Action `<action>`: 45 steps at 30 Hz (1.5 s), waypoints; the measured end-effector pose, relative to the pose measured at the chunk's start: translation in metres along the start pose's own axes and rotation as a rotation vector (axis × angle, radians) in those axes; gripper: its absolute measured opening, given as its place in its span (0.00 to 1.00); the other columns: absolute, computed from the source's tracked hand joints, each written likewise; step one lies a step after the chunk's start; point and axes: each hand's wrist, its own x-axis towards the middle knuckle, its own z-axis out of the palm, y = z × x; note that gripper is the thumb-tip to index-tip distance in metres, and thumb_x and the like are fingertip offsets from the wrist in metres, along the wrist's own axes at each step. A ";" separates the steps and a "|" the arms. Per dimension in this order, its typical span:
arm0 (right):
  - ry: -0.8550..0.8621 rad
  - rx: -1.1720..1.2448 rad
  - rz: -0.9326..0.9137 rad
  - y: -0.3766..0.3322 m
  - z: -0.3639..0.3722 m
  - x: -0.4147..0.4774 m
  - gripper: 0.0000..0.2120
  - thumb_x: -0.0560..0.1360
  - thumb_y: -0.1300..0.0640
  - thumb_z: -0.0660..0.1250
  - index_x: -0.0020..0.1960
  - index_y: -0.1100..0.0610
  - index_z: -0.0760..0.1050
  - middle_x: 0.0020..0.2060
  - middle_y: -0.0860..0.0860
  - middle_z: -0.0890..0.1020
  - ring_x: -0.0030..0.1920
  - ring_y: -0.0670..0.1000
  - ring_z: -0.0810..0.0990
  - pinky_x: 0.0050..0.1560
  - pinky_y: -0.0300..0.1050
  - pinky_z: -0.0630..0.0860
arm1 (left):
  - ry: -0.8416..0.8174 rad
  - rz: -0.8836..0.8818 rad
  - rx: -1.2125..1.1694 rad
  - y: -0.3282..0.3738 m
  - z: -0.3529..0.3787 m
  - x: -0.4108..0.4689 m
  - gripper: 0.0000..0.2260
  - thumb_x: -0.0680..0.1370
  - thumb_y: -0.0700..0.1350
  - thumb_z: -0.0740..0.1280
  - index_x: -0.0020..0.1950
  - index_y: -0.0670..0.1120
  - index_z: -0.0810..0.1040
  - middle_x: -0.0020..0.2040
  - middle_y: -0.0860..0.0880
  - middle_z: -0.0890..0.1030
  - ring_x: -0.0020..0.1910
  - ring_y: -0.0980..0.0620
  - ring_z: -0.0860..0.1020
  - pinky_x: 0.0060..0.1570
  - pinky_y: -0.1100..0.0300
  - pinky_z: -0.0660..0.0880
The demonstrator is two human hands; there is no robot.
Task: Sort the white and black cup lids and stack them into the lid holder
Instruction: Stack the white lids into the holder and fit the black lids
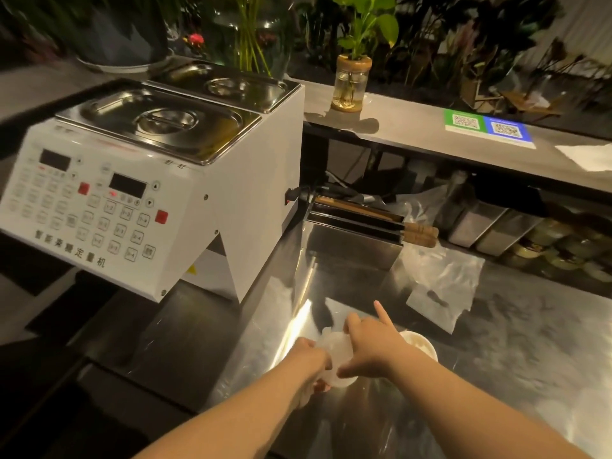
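Both my hands meet low in the middle of the head view, over the steel counter. My left hand [311, 359] grips the left side of a white, translucent bundle of lids [332, 351]. My right hand [371, 342] presses on its right side, index finger sticking up. Whether the bundle is lids in a plastic sleeve or a bare stack is unclear. Just right of my right wrist a white round lid or cup rim [422, 342] shows, partly hidden by the arm. No black lids and no lid holder can be made out.
A white dosing machine [139, 193] with steel lids stands left on the counter. Behind the hands is a steel box [354, 240] with wooden-handled tools. A crumpled clear plastic bag [443, 283] lies to the right. A raised shelf [414, 134] carries a plant jar and QR signs.
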 end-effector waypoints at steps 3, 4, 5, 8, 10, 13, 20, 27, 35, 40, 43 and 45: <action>0.038 0.214 0.027 -0.009 -0.010 -0.002 0.38 0.64 0.33 0.75 0.68 0.46 0.67 0.55 0.43 0.81 0.63 0.50 0.79 0.82 0.60 0.47 | -0.002 0.054 -0.012 0.013 -0.019 -0.008 0.25 0.74 0.45 0.74 0.68 0.57 0.71 0.60 0.42 0.80 0.55 0.41 0.84 0.57 0.46 0.87; 0.036 0.343 0.045 -0.011 -0.018 -0.001 0.39 0.63 0.35 0.77 0.67 0.44 0.67 0.55 0.42 0.80 0.62 0.50 0.79 0.80 0.60 0.59 | -0.034 0.083 -0.034 0.019 -0.028 -0.012 0.27 0.72 0.45 0.74 0.68 0.58 0.71 0.61 0.42 0.80 0.56 0.41 0.84 0.57 0.46 0.86; 0.051 0.478 0.055 -0.012 -0.028 -0.002 0.38 0.61 0.37 0.79 0.66 0.43 0.67 0.54 0.41 0.78 0.60 0.50 0.79 0.73 0.57 0.71 | -0.069 0.120 -0.061 0.028 -0.037 -0.018 0.30 0.69 0.44 0.75 0.68 0.58 0.71 0.62 0.42 0.80 0.57 0.40 0.85 0.57 0.46 0.86; 0.110 0.732 -0.016 -0.012 -0.065 -0.008 0.33 0.63 0.48 0.84 0.61 0.43 0.69 0.56 0.44 0.79 0.54 0.48 0.82 0.48 0.43 0.83 | -0.167 0.258 -0.159 0.058 -0.063 -0.046 0.28 0.69 0.40 0.76 0.68 0.51 0.72 0.63 0.40 0.80 0.56 0.41 0.84 0.52 0.50 0.83; 0.136 0.837 -0.094 -0.011 -0.096 -0.015 0.32 0.64 0.51 0.84 0.61 0.44 0.70 0.58 0.46 0.80 0.54 0.50 0.83 0.48 0.43 0.85 | -0.180 0.360 -0.141 0.081 -0.078 -0.068 0.22 0.76 0.39 0.75 0.68 0.48 0.74 0.63 0.41 0.82 0.54 0.42 0.83 0.51 0.51 0.80; 0.191 0.908 -0.212 -0.015 -0.139 -0.028 0.32 0.64 0.50 0.84 0.62 0.44 0.72 0.59 0.47 0.81 0.56 0.50 0.84 0.54 0.50 0.85 | -0.175 0.474 -0.084 0.111 -0.096 -0.103 0.19 0.77 0.44 0.77 0.66 0.49 0.76 0.64 0.45 0.82 0.62 0.43 0.83 0.65 0.48 0.82; 0.256 0.915 -0.488 -0.060 -0.221 -0.051 0.34 0.62 0.47 0.84 0.64 0.44 0.73 0.57 0.43 0.82 0.58 0.49 0.84 0.55 0.51 0.85 | -0.077 0.711 -0.143 0.145 -0.142 -0.187 0.22 0.73 0.48 0.80 0.64 0.50 0.77 0.65 0.45 0.82 0.64 0.41 0.83 0.66 0.42 0.83; 0.237 0.856 -0.656 -0.147 -0.271 -0.061 0.37 0.60 0.43 0.84 0.65 0.44 0.73 0.60 0.45 0.82 0.59 0.52 0.83 0.59 0.55 0.83 | 0.164 0.817 -0.227 0.137 -0.214 -0.237 0.18 0.75 0.45 0.78 0.63 0.47 0.79 0.62 0.44 0.84 0.61 0.42 0.85 0.63 0.40 0.84; 0.236 0.738 -0.822 -0.270 -0.314 -0.057 0.27 0.68 0.51 0.82 0.63 0.45 0.74 0.56 0.45 0.84 0.53 0.46 0.85 0.56 0.52 0.85 | 0.394 0.919 -0.339 0.114 -0.313 -0.289 0.22 0.71 0.48 0.78 0.63 0.45 0.81 0.60 0.44 0.88 0.58 0.42 0.87 0.51 0.51 0.83; 0.237 0.646 -0.950 -0.371 -0.332 -0.039 0.26 0.69 0.46 0.81 0.63 0.40 0.74 0.55 0.41 0.84 0.53 0.42 0.84 0.54 0.48 0.83 | 0.545 0.900 -0.460 0.095 -0.396 -0.312 0.26 0.69 0.47 0.79 0.65 0.43 0.80 0.59 0.42 0.88 0.56 0.42 0.88 0.48 0.50 0.84; 0.282 0.609 -1.004 -0.437 -0.340 -0.028 0.26 0.70 0.42 0.79 0.64 0.38 0.74 0.56 0.38 0.82 0.55 0.41 0.82 0.55 0.43 0.80 | 0.641 0.861 -0.542 0.084 -0.451 -0.325 0.20 0.76 0.43 0.77 0.66 0.41 0.79 0.60 0.40 0.87 0.56 0.40 0.88 0.50 0.48 0.86; 0.351 0.594 -1.050 -0.483 -0.343 -0.019 0.29 0.70 0.39 0.78 0.67 0.38 0.71 0.57 0.36 0.80 0.55 0.41 0.81 0.54 0.44 0.80 | 0.678 0.854 -0.619 0.076 -0.489 -0.335 0.19 0.79 0.41 0.75 0.68 0.39 0.78 0.59 0.38 0.87 0.54 0.40 0.88 0.50 0.47 0.87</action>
